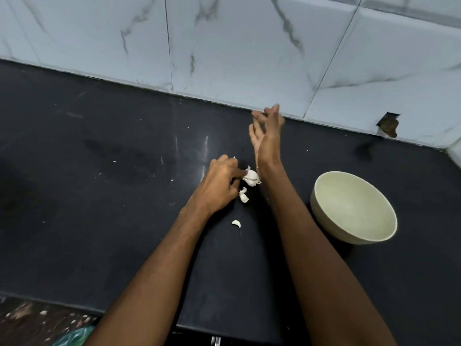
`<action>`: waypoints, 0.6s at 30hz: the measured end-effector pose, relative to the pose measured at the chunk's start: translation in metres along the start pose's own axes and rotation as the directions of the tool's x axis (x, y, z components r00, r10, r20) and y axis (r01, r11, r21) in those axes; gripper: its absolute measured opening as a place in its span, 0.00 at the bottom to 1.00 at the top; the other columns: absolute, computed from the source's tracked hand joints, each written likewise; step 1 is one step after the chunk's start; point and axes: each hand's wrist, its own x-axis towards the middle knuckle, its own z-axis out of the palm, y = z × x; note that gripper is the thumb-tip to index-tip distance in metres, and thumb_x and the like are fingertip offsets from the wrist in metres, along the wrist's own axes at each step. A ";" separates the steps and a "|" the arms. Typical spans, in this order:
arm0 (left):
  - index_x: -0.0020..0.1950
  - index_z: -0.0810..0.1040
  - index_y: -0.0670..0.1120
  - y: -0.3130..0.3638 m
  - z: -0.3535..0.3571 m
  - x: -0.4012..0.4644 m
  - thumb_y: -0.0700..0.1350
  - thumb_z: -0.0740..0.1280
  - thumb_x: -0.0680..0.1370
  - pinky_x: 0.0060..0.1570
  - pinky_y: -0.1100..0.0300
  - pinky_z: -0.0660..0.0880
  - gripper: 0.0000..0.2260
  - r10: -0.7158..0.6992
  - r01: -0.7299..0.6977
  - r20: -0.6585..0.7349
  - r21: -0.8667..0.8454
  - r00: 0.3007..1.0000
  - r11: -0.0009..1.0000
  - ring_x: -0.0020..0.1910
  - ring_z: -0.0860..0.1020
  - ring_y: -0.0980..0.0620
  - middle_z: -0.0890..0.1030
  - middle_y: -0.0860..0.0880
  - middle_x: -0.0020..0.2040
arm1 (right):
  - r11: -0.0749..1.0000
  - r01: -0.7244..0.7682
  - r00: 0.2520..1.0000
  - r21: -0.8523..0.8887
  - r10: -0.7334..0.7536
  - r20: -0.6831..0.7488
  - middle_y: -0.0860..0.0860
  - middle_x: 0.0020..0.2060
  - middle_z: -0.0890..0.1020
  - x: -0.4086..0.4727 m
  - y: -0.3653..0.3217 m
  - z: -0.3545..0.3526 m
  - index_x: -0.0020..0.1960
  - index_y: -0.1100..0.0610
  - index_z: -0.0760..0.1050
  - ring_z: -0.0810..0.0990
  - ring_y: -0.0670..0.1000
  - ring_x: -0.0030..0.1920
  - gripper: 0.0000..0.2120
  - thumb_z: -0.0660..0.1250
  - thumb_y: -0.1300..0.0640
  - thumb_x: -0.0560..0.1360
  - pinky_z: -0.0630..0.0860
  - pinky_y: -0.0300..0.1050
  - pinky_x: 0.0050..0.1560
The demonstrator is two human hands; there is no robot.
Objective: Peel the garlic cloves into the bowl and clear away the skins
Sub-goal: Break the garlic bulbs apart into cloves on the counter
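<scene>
At frame centre the left hand (220, 182) pinches a white papery garlic bulb (251, 178) against the black stone desk (99, 171). Just above it, the right hand (265, 136) is raised edge-on, fingers straight and holding nothing. The step looks like breaking the bulb into cloves; next, probably, a blow or press on it. 2 loose white cloves lie below: 1 (243, 195) beside the left hand, 1 (236, 224) lower. 1 pale green round bowl (331, 186) sits at right, nothing in it.
</scene>
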 end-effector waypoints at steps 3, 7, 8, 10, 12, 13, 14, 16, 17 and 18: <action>0.56 0.88 0.44 0.000 0.001 0.002 0.34 0.65 0.73 0.44 0.59 0.57 0.17 0.004 -0.004 -0.009 0.017 1.000 1.000 0.40 0.66 0.51 0.69 0.53 0.36 | 0.993 0.111 0.994 0.032 -0.112 0.016 0.58 0.71 0.74 0.008 -0.041 -0.002 0.75 0.59 0.62 0.70 0.52 0.77 0.30 0.51 0.38 0.84 0.64 0.50 0.79; 0.55 0.88 0.44 0.002 0.000 0.001 0.35 0.64 0.73 0.44 0.58 0.58 0.17 0.007 -0.007 0.001 0.017 1.000 1.000 0.41 0.67 0.51 0.69 0.53 0.36 | 0.995 0.076 0.996 -0.064 -0.072 0.060 0.56 0.66 0.75 0.008 -0.032 0.011 0.70 0.51 0.65 0.75 0.48 0.71 0.29 0.51 0.30 0.81 0.68 0.50 0.75; 0.54 0.88 0.43 0.002 -0.001 0.001 0.35 0.64 0.72 0.44 0.57 0.59 0.17 0.006 -0.006 -0.001 0.021 1.000 1.000 0.41 0.67 0.51 0.69 0.53 0.36 | 0.986 0.028 0.997 -0.166 -0.016 0.078 0.53 0.61 0.77 0.002 -0.017 0.011 0.66 0.47 0.66 0.78 0.46 0.65 0.31 0.51 0.25 0.77 0.69 0.53 0.73; 0.53 0.88 0.42 0.004 -0.002 0.000 0.32 0.65 0.71 0.44 0.58 0.58 0.16 0.004 -0.004 0.000 0.021 1.000 1.000 0.42 0.67 0.51 0.69 0.54 0.37 | 0.959 -0.011 0.993 -0.282 0.044 0.111 0.44 0.55 0.75 -0.004 0.015 0.005 0.63 0.46 0.65 0.76 0.40 0.56 0.33 0.52 0.20 0.73 0.69 0.55 0.72; 0.53 0.88 0.42 0.006 -0.004 -0.001 0.30 0.67 0.72 0.44 0.60 0.57 0.16 -0.011 0.011 0.000 0.019 1.000 1.000 0.42 0.67 0.51 0.70 0.54 0.37 | 0.943 -0.044 0.986 -0.329 0.094 0.137 0.44 0.59 0.75 -0.007 0.016 0.007 0.63 0.46 0.64 0.75 0.40 0.61 0.31 0.53 0.22 0.74 0.67 0.56 0.75; 0.53 0.88 0.42 0.005 -0.003 -0.001 0.30 0.67 0.72 0.45 0.60 0.58 0.16 -0.016 0.016 0.003 0.019 1.000 1.000 0.42 0.68 0.51 0.71 0.53 0.37 | 0.951 -0.079 0.984 -0.299 0.122 0.126 0.49 0.63 0.76 -0.008 0.011 0.008 0.65 0.47 0.64 0.75 0.45 0.66 0.30 0.54 0.24 0.76 0.67 0.57 0.76; 0.53 0.88 0.42 0.004 -0.003 0.000 0.30 0.67 0.73 0.46 0.58 0.59 0.15 -0.016 0.016 0.001 0.019 1.000 1.000 0.42 0.68 0.51 0.72 0.51 0.37 | 0.970 -0.103 0.984 -0.219 0.131 0.120 0.55 0.65 0.75 -0.005 0.006 0.007 0.67 0.49 0.64 0.74 0.52 0.71 0.29 0.54 0.27 0.78 0.67 0.57 0.77; 0.55 0.88 0.43 0.004 -0.003 -0.001 0.31 0.67 0.74 0.46 0.58 0.61 0.15 -0.040 0.040 0.000 0.002 0.999 0.999 0.42 0.68 0.51 0.75 0.48 0.37 | 0.995 -0.096 0.990 -0.038 0.099 0.103 0.59 0.67 0.76 -0.006 -0.004 0.000 0.71 0.55 0.65 0.73 0.56 0.73 0.26 0.55 0.36 0.84 0.69 0.55 0.76; 0.57 0.87 0.43 0.005 -0.004 0.000 0.32 0.68 0.75 0.46 0.59 0.61 0.15 -0.057 0.057 -0.002 -0.015 0.998 0.998 0.43 0.69 0.51 0.76 0.47 0.38 | 0.997 -0.063 0.994 -0.035 0.066 0.091 0.57 0.67 0.78 -0.009 -0.009 -0.007 0.69 0.56 0.68 0.76 0.54 0.71 0.21 0.58 0.41 0.85 0.72 0.54 0.74; 0.59 0.87 0.43 0.004 -0.004 0.001 0.33 0.68 0.77 0.45 0.61 0.61 0.14 -0.072 0.072 -0.006 -0.028 0.997 0.997 0.43 0.69 0.50 0.77 0.47 0.39 | 0.989 -0.003 0.996 -0.149 0.015 0.083 0.54 0.65 0.79 -0.013 -0.013 -0.015 0.66 0.55 0.72 0.78 0.51 0.68 0.15 0.62 0.47 0.85 0.75 0.52 0.71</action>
